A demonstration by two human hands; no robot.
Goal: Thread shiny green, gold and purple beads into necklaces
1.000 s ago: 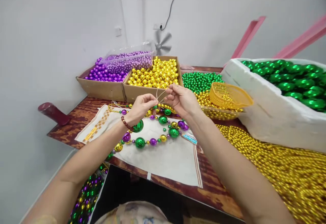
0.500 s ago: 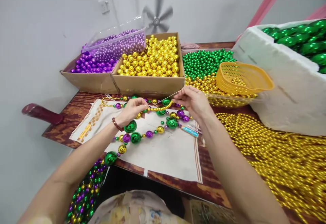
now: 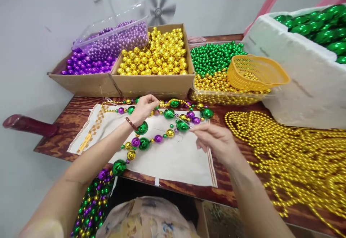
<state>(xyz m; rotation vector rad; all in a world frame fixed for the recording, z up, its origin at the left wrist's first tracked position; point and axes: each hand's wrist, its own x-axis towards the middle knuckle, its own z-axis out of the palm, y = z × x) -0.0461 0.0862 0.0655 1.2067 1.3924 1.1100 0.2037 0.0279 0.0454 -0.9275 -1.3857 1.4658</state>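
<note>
Both your forearms are bare. A bracelet (image 3: 131, 123) of dark red-brown beads sits just behind your left hand (image 3: 143, 109); pale printed clothing (image 3: 146, 218) shows at bottom centre.

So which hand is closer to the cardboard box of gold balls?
Left. The left hand is in front of the cardboard box, pinching the bead string; the right hand sits nearer the person, over the cloth.

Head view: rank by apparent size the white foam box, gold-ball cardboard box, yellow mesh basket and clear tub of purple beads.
1. White foam box, partly out of frame.
2. Brown cardboard box of gold balls.
3. Yellow plastic mesh basket and clear plastic tub of purple beads look alike; tub is farther back, so unranked.
</note>
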